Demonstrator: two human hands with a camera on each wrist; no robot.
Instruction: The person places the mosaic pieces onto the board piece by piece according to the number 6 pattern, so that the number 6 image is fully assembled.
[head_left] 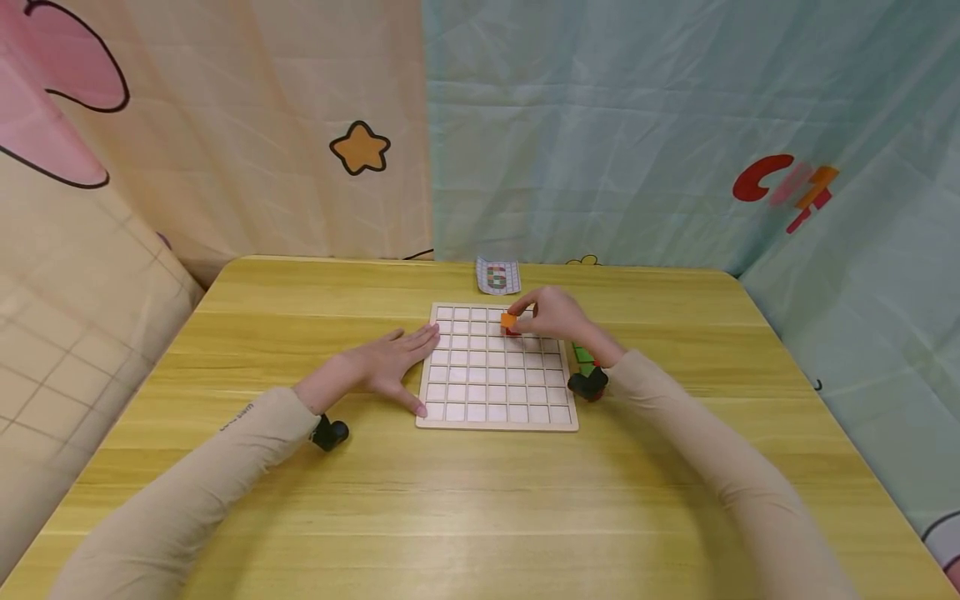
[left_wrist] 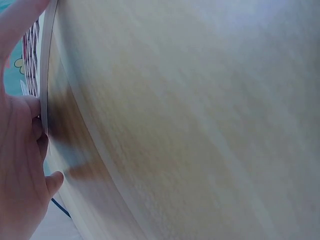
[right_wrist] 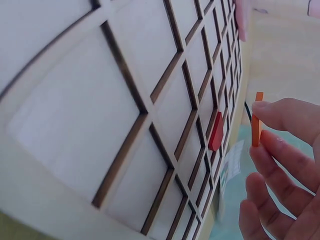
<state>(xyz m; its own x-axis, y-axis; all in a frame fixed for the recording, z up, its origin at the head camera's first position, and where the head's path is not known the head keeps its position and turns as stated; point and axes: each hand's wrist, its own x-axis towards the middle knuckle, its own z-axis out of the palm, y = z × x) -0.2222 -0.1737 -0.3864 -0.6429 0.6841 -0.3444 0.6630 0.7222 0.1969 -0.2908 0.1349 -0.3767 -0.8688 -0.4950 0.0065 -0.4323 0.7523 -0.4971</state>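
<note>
A pale wooden grid board (head_left: pixel 495 427) with square cells lies on the table. My left hand (head_left: pixel 386 367) is spread along its left edge, fingertips and thumb resting on the frame; the left wrist view shows that hand (left_wrist: pixel 20 165) against the board's side. Over the board's far part, my right hand (head_left: pixel 557 315) pinches a thin orange square tile (head_left: pixel 507 320) between thumb and fingers. In the right wrist view the orange tile (right_wrist: pixel 256 125) stands edge-on, apart from the board. A red tile (right_wrist: pixel 216 132) sits in a cell just beyond it.
Green tiles (head_left: pixel 583 354) and some red pieces lie right of the board, partly hidden by the right wrist's black camera (head_left: pixel 588 383). Behind the board is a small printed card (head_left: pixel 498 277) with a coloured grid pattern. Curtains (head_left: pixel 600 125) hang around the wooden table (head_left: pixel 480 517).
</note>
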